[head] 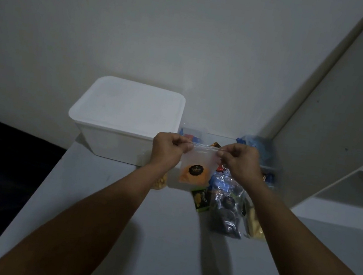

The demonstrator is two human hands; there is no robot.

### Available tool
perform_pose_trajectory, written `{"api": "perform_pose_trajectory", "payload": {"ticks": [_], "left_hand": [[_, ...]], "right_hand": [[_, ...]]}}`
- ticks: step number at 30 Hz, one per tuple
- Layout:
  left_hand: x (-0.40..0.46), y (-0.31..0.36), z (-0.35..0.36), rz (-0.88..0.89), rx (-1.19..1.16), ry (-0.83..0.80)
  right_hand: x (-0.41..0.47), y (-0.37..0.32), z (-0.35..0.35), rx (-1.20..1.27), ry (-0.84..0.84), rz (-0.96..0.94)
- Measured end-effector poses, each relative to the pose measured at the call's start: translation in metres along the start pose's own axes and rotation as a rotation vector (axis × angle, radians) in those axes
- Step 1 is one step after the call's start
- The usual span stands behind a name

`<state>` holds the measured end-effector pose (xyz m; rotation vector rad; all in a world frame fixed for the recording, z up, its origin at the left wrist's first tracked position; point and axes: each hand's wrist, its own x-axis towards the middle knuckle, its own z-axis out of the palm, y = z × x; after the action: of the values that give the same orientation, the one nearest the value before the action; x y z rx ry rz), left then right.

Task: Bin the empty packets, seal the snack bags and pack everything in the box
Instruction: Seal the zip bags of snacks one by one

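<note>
I hold a clear zip bag (195, 171) with orange snacks and a round black label upright above the table. My left hand (169, 148) pinches its top left corner and my right hand (239, 161) pinches its top right corner along the zip strip. A white box (114, 136) with its lid on stands at the back left of the table. Below the held bag lie a bag of dark snacks (227, 212), a bag of pale yellow snacks (254, 224) and a small green and black packet (200, 198).
A clear container (269, 162) holding blue wrappers and small packets sits behind my hands by the wall. A yellow snack bag (160, 182) peeks out under my left forearm. A white shelf unit (349, 149) rises at the right. The table's left edge drops to dark floor.
</note>
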<state>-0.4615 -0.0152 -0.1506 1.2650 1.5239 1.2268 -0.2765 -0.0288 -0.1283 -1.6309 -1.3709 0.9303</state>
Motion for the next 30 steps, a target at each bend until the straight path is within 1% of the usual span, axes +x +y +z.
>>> {"api": "perform_pose_trajectory", "payload": {"ticks": [3,7,14,17,20,24,27,30], "left_hand": [[0.000,0.006,-0.001,0.030,-0.022,-0.061],[0.000,0.013,0.000,0.063,0.039,-0.133],[0.004,0.016,0.005,0.081,0.120,-0.040],[0.004,0.018,0.007,0.082,0.110,-0.041],[0.002,0.019,0.005,0.086,0.068,-0.079],[0.004,0.021,0.006,0.083,0.056,-0.088],[0.005,0.021,0.010,0.087,0.092,-0.062],[0.005,0.020,0.014,0.095,0.134,-0.072]], "right_hand": [[0.001,-0.003,-0.003,-0.046,0.008,-0.007],[0.002,-0.005,-0.003,-0.086,0.004,-0.038],[0.001,-0.013,-0.002,-0.112,-0.086,-0.144],[0.004,-0.015,-0.001,-0.148,-0.094,-0.113],[0.008,-0.016,-0.002,-0.183,-0.051,-0.095],[0.008,-0.017,-0.005,-0.148,-0.053,-0.091],[0.005,-0.020,-0.006,-0.137,-0.085,-0.126],[0.006,-0.021,-0.004,-0.162,-0.103,-0.121]]}}
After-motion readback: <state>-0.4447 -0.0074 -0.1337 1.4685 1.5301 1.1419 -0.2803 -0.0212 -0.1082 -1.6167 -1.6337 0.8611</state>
